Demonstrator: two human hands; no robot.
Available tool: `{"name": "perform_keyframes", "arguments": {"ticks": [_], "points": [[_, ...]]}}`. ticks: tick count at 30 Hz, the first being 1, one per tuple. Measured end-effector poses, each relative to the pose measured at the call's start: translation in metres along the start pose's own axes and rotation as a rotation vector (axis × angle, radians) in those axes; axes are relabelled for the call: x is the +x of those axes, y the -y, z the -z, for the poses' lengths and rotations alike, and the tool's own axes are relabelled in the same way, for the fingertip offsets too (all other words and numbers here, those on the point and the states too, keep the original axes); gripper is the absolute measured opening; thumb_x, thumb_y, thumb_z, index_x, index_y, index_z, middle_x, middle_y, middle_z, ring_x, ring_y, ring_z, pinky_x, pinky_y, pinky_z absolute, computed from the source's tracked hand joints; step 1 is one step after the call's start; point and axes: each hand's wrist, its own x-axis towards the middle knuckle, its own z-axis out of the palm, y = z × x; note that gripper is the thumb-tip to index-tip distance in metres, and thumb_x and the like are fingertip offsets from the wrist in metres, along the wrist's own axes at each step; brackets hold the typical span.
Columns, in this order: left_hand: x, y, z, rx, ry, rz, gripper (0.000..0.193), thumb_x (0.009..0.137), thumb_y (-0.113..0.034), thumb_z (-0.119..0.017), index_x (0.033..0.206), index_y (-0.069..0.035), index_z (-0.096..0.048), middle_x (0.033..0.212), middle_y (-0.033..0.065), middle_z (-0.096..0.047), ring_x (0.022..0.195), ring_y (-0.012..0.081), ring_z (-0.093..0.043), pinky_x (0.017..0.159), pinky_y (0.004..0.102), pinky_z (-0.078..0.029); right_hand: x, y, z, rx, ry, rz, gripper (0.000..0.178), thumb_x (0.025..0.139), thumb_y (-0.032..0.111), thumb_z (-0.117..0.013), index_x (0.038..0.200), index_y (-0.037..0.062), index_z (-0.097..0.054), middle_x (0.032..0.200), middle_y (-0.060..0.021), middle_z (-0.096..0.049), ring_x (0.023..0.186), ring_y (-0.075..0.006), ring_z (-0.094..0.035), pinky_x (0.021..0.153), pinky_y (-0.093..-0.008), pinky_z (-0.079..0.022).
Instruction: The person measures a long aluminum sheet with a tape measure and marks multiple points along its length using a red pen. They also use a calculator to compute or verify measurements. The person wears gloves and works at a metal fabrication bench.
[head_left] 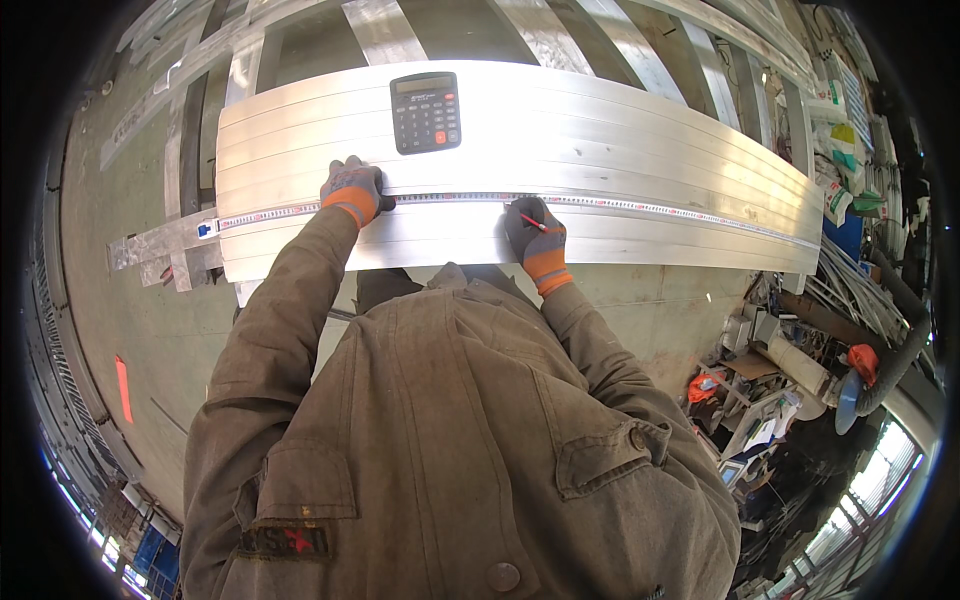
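The right hand's [540,245] fingers are holding one red pen [534,223] beside the tape [450,197], tips hard to make out. Between nine and ten o'clock, the left hand [352,190] is hiding some tape; whether its fingers are gripping, I cannot tell. One tape is crossing the metal slats [650,140] nearly edge to edge. One calculator [425,113] is lying at twelve o'clock, bare slats stretching toward two.

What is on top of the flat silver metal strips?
On the strips lie a black rectangular calculator and a long white measuring tape. The grey-and-orange gloved left hand hides a stretch of the tape; what lies beneath the calculator cannot be seen.
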Motion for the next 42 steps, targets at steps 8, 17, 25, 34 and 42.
{"name": "perform_keyframes", "arguments": {"ticks": [8, 17, 25, 34, 42], "points": [[0.0, -0.001, 0.002, 0.008, 0.008, 0.012, 0.046, 0.087, -0.049, -0.099, 0.124, -0.024, -0.086, 0.141, 0.0089, -0.067, 0.142, 0.0374, -0.058, 0.118, 0.0483, -0.057, 0.0, 0.001, 0.002, -0.031, 0.021, -0.003, 0.008, 0.102, 0.016, -0.079, 0.105, 0.0088, -0.077, 0.096, -0.015, -0.081, 0.085, -0.0357, -0.08, 0.081, -0.0425, -0.064], [0.002, 0.002, -0.003, 0.007, -0.015, -0.006, 0.042, 0.089, -0.046, -0.097, 0.121, -0.021, -0.087, 0.138, 0.0089, -0.068, 0.138, 0.0373, -0.059, 0.114, 0.0479, -0.057, 0.001, 0.001, -0.001, 0.003, -0.015, -0.044, 0.007, 0.102, 0.013, -0.079, 0.106, 0.0078, -0.078, 0.095, -0.0139, -0.081, 0.084, -0.0301, -0.08, 0.081, -0.0388, -0.064], [0.001, -0.001, -0.002, 0.012, -0.009, 0.0, 0.043, 0.09, -0.049, -0.097, 0.121, -0.021, -0.087, 0.139, 0.0093, -0.068, 0.14, 0.0359, -0.058, 0.116, 0.0468, -0.057, 0.001, 0.008, 0.004, 0.0, -0.011, -0.064, 0.006, 0.102, 0.01, -0.079, 0.106, 0.006, -0.078, 0.095, -0.0122, -0.082, 0.084, -0.0289, -0.08, 0.079, -0.0393, -0.063], [0.001, 0.015, -0.017, -0.06, -0.102, -0.038, 0.041, 0.086, -0.05, -0.098, 0.11, -0.019, -0.086, 0.133, 0.0082, -0.07, 0.134, 0.0364, -0.061, 0.112, 0.0488, -0.057, 0.049, 0.052, -0.035, -0.015, 0.026, 0.296, 0.022, 0.109, 0.007, -0.066, 0.13, 0.0078, -0.074, 0.122, -0.0167, -0.081, 0.117, -0.0394, -0.077, 0.101, -0.0471, -0.061], [-0.003, 0.058, -0.019, -0.123, -0.139, -0.071, 0.035, 0.087, -0.039, -0.098, 0.11, -0.018, -0.084, 0.13, 0.0089, -0.072, 0.131, 0.036, -0.063, 0.111, 0.0484, -0.056, 0.087, 0.079, -0.075, -0.277, 0.141, 0.175, 0.041, 0.102, 0.003, -0.067, 0.142, 0.0103, -0.072, 0.129, -0.0177, -0.079, 0.121, -0.0431, -0.073, 0.106, -0.0521, -0.059]]}}
